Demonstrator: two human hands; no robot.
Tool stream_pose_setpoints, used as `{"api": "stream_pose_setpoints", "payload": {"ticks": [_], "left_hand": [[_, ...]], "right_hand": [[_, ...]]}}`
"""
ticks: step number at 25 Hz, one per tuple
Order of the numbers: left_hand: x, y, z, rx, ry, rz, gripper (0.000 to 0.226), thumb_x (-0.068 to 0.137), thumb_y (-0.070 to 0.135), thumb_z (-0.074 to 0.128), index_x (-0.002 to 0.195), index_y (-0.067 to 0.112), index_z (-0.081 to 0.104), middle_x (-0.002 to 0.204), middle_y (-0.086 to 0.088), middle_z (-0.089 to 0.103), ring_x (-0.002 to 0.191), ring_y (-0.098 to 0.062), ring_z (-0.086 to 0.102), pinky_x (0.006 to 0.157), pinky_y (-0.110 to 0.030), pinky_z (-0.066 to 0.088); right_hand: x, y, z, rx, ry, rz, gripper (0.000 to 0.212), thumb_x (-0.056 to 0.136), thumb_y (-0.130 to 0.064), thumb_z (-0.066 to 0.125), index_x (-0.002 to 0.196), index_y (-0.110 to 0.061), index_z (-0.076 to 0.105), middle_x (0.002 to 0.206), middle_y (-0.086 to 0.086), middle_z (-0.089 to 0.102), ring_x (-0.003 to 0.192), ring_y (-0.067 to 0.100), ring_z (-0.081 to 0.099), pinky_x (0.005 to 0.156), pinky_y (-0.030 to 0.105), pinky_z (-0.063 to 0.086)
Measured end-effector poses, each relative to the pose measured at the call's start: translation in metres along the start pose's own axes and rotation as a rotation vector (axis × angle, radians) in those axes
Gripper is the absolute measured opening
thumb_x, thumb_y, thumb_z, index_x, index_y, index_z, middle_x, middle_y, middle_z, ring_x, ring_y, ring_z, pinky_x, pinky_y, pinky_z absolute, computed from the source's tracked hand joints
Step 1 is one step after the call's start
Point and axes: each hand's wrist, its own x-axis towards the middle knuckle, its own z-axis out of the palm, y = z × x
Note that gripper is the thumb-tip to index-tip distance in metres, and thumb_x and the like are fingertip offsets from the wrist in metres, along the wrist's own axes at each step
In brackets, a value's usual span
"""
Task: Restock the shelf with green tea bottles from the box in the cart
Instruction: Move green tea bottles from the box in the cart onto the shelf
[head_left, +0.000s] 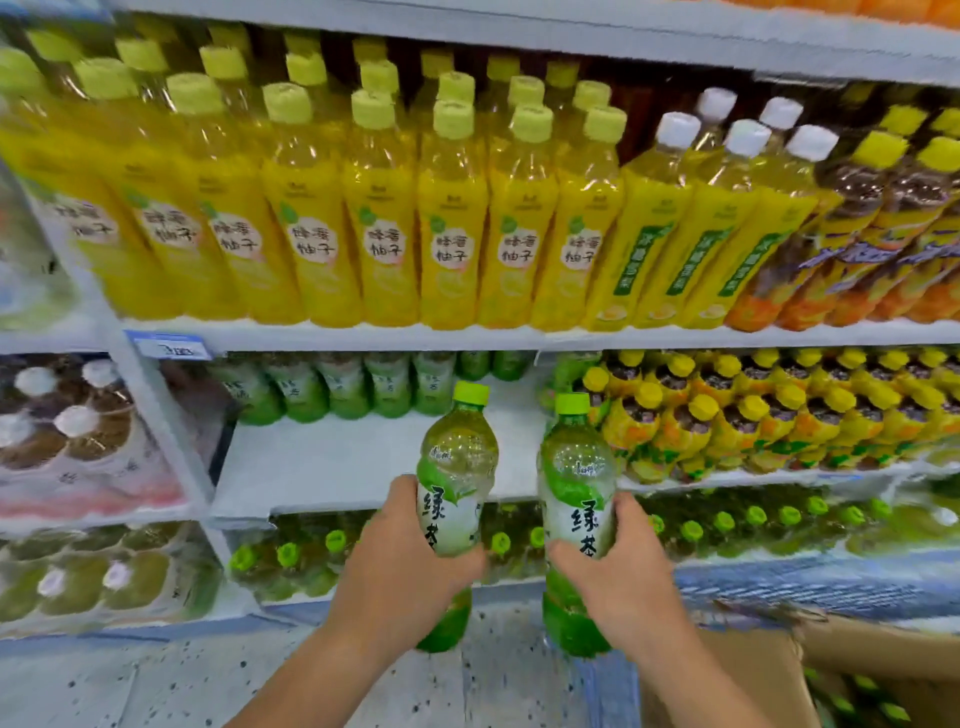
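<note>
My left hand (402, 566) grips one green tea bottle (456, 467) around its middle, upright, with a green cap. My right hand (615, 577) grips a second green tea bottle (575, 467) the same way. Both bottles are held in front of the white middle shelf (332, 457), whose front part is bare. Several green tea bottles (343, 387) stand in a row at the back of that shelf. The open cardboard box (753, 675) sits at the lower right, with a few green caps showing inside.
Yellow honey-pomelo bottles (311, 208) fill the shelf above. Yellow-capped orange-labelled bottles (753, 415) crowd the middle shelf's right half. Green-capped bottles (727, 525) line the shelf below. A neighbouring unit (78, 441) stands at left, speckled floor (156, 675) beneath.
</note>
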Motion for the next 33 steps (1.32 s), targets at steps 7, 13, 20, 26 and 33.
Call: {"api": "stream_pose_setpoints", "payload": {"ticks": [7, 13, 20, 26, 33], "left_hand": [[0.075, -0.036, 0.007, -0.003, 0.070, 0.021, 0.048, 0.066, 0.036, 0.085, 0.097, 0.033, 0.048, 0.086, 0.012, 0.066, 0.073, -0.003, 0.064, 0.066, -0.038, 0.059], [0.134, -0.057, 0.046, 0.054, 0.115, 0.081, 0.049, 0.066, 0.041, 0.084, 0.096, 0.035, 0.047, 0.085, 0.016, 0.064, 0.074, 0.000, 0.062, 0.065, -0.032, 0.056], [0.187, -0.077, 0.084, -0.050, 0.162, 0.247, 0.059, 0.071, 0.037, 0.087, 0.109, 0.039, 0.043, 0.092, 0.022, 0.062, 0.080, 0.008, 0.060, 0.068, -0.016, 0.052], [0.213, -0.097, 0.098, -0.231, 0.172, 0.306, 0.064, 0.070, 0.030, 0.090, 0.113, 0.038, 0.043, 0.095, 0.027, 0.062, 0.090, 0.015, 0.060, 0.070, -0.004, 0.048], [0.228, -0.110, 0.109, -0.217, 0.141, 0.393, 0.074, 0.071, 0.031, 0.090, 0.127, 0.034, 0.042, 0.114, 0.023, 0.059, 0.106, 0.004, 0.057, 0.086, -0.008, 0.045]], "right_hand": [[0.076, 0.009, 0.043, 0.022, 0.040, -0.026, 0.035, 0.080, -0.014, 0.077, 0.098, -0.031, 0.053, 0.087, -0.015, 0.066, 0.068, -0.006, 0.061, 0.050, 0.009, 0.042], [0.138, 0.040, 0.063, 0.058, 0.088, -0.106, 0.040, 0.076, -0.018, 0.082, 0.101, -0.033, 0.054, 0.088, -0.017, 0.067, 0.071, -0.012, 0.062, 0.057, 0.014, 0.047], [0.182, 0.069, 0.100, 0.156, 0.206, -0.303, 0.053, 0.076, -0.019, 0.084, 0.111, -0.040, 0.052, 0.095, -0.025, 0.067, 0.085, -0.017, 0.061, 0.064, 0.006, 0.048], [0.200, 0.089, 0.120, 0.238, 0.222, -0.404, 0.056, 0.081, -0.008, 0.081, 0.118, -0.037, 0.050, 0.111, -0.021, 0.068, 0.105, -0.006, 0.064, 0.088, 0.016, 0.052], [0.202, 0.117, 0.138, -0.004, 0.332, -0.327, 0.040, 0.083, -0.029, 0.079, 0.115, -0.021, 0.056, 0.105, -0.012, 0.059, 0.097, -0.001, 0.055, 0.081, 0.008, 0.043]]}}
